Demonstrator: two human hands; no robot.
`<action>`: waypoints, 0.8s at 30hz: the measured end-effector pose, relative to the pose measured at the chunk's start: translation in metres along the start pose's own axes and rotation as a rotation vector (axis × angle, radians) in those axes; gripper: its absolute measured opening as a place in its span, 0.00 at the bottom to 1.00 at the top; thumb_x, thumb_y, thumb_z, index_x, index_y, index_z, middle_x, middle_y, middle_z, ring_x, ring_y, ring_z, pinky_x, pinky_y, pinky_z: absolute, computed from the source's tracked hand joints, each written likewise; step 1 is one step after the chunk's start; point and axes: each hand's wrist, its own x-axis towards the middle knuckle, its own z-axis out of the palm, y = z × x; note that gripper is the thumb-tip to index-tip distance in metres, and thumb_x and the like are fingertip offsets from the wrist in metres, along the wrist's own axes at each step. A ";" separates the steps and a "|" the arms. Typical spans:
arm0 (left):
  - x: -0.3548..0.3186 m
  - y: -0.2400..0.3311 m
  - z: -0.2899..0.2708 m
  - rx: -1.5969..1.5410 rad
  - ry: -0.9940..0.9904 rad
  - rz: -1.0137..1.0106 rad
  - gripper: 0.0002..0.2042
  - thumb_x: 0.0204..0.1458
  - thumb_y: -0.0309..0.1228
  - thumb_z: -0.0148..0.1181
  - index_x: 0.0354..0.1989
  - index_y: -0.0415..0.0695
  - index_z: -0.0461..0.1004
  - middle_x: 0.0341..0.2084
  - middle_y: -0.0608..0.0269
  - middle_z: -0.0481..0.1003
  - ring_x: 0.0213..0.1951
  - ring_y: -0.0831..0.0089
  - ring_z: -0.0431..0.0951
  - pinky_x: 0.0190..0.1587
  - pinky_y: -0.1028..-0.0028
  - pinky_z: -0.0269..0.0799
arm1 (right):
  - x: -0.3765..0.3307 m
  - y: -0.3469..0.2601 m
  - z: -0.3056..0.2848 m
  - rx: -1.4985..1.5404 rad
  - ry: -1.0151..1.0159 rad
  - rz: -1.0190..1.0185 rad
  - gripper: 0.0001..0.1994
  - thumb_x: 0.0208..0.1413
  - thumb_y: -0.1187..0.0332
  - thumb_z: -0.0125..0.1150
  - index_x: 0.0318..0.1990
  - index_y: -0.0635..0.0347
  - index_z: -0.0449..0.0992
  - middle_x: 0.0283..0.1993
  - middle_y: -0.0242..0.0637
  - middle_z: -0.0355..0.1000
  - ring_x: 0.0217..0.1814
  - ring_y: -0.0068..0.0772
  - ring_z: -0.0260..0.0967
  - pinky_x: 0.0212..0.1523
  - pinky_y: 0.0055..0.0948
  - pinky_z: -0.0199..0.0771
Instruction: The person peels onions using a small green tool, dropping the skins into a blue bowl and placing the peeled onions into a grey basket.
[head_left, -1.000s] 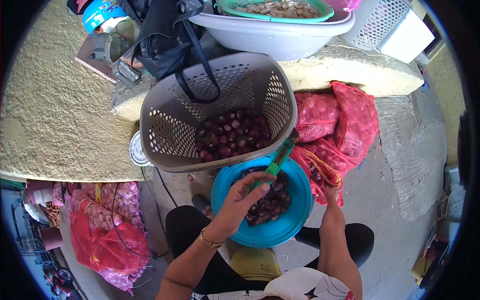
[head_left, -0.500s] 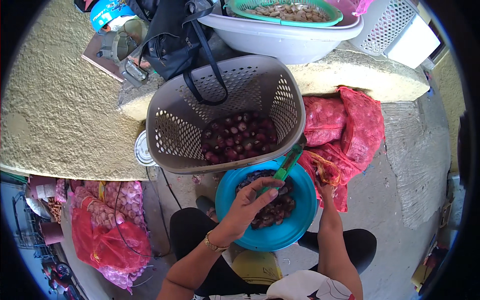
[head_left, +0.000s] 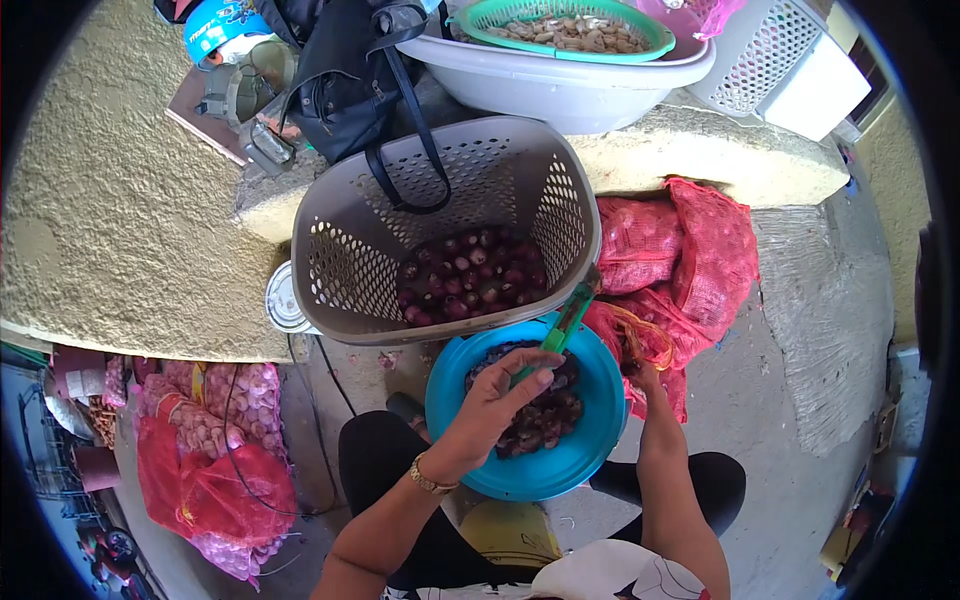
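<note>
My left hand (head_left: 500,395), wearing a gold watch (head_left: 430,478) at the wrist, is closed on a green cutter knife (head_left: 570,318). The knife slants up and to the right over the blue basin (head_left: 445,440). Dark peelings and small onions (head_left: 535,425) lie inside the basin. My right hand (head_left: 648,378) is at the mouth of a red mesh sack (head_left: 655,310), just right of the basin; its fingertips are mostly hidden there. Beyond the basin, a grey-brown laundry basket (head_left: 350,325) holds purple-red onions (head_left: 470,275) at its bottom.
A black bag (head_left: 345,100) rests on the ledge, its strap hanging into the basket. A pale tub (head_left: 560,95) carries a green colander (head_left: 560,45) of peeled pieces. More mesh sacks (head_left: 220,470) stand on the left floor, beside a dark cord (head_left: 335,375). A white lid (head_left: 285,300) is beside the basket.
The whole view has shifted slightly to the left. My left hand still grips the knife over the basin. My right hand remains at the sack's mouth, with its fingers slightly deeper in.
</note>
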 end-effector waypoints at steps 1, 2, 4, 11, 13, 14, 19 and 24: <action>0.000 0.000 0.000 -0.001 -0.004 0.004 0.13 0.60 0.34 0.57 0.51 0.43 0.74 0.50 0.70 0.72 0.52 0.82 0.66 0.57 0.76 0.57 | -0.003 0.001 -0.005 0.024 -0.024 -0.022 0.32 0.47 0.40 0.61 0.50 0.58 0.76 0.44 0.54 0.77 0.49 0.58 0.74 0.50 0.47 0.73; 0.000 0.000 -0.001 0.002 0.000 0.008 0.13 0.61 0.34 0.57 0.51 0.44 0.74 0.49 0.71 0.73 0.50 0.82 0.67 0.56 0.77 0.58 | -0.007 0.002 -0.009 0.054 -0.038 -0.016 0.32 0.47 0.40 0.61 0.50 0.58 0.76 0.44 0.54 0.77 0.49 0.58 0.74 0.50 0.47 0.73; 0.000 -0.002 -0.003 0.005 0.000 0.020 0.13 0.61 0.35 0.57 0.50 0.44 0.74 0.48 0.72 0.73 0.49 0.83 0.67 0.55 0.78 0.58 | -0.012 -0.001 -0.010 0.337 0.057 0.371 0.30 0.48 0.43 0.61 0.49 0.59 0.76 0.43 0.54 0.77 0.48 0.58 0.74 0.50 0.47 0.73; 0.004 -0.012 0.001 0.028 0.007 0.056 0.13 0.63 0.37 0.54 0.50 0.43 0.75 0.45 0.73 0.74 0.48 0.85 0.67 0.55 0.79 0.57 | -0.036 -0.088 -0.018 0.185 0.965 0.206 0.23 0.59 0.57 0.49 0.54 0.67 0.71 0.50 0.52 0.74 0.49 0.49 0.74 0.50 0.40 0.71; 0.003 -0.014 -0.003 0.049 0.024 0.081 0.14 0.63 0.38 0.52 0.50 0.42 0.75 0.45 0.73 0.74 0.48 0.85 0.67 0.55 0.79 0.57 | -0.064 -0.164 -0.024 0.524 0.751 -0.183 0.22 0.62 0.58 0.45 0.56 0.64 0.71 0.48 0.43 0.74 0.46 0.39 0.73 0.45 0.33 0.71; 0.001 -0.014 -0.007 0.063 0.045 0.105 0.14 0.64 0.38 0.51 0.49 0.42 0.75 0.44 0.73 0.74 0.48 0.85 0.67 0.56 0.79 0.57 | -0.083 -0.213 -0.028 0.779 0.526 -0.218 0.21 0.64 0.59 0.43 0.56 0.63 0.71 0.46 0.38 0.74 0.45 0.33 0.72 0.41 0.29 0.71; 0.004 -0.023 -0.009 0.075 0.031 0.170 0.15 0.66 0.40 0.47 0.45 0.41 0.76 0.42 0.72 0.74 0.47 0.84 0.68 0.55 0.79 0.59 | -0.170 -0.360 -0.054 1.146 -0.107 -0.160 0.17 0.67 0.57 0.48 0.54 0.56 0.74 0.40 0.27 0.68 0.41 0.17 0.65 0.35 0.18 0.64; 0.006 -0.035 -0.007 0.139 0.027 0.203 0.15 0.66 0.40 0.47 0.40 0.41 0.75 0.30 0.74 0.69 0.37 0.85 0.64 0.45 0.79 0.60 | -0.191 -0.388 -0.044 0.850 -0.133 -0.322 0.15 0.66 0.57 0.53 0.51 0.56 0.76 0.41 0.25 0.68 0.43 0.16 0.65 0.37 0.17 0.64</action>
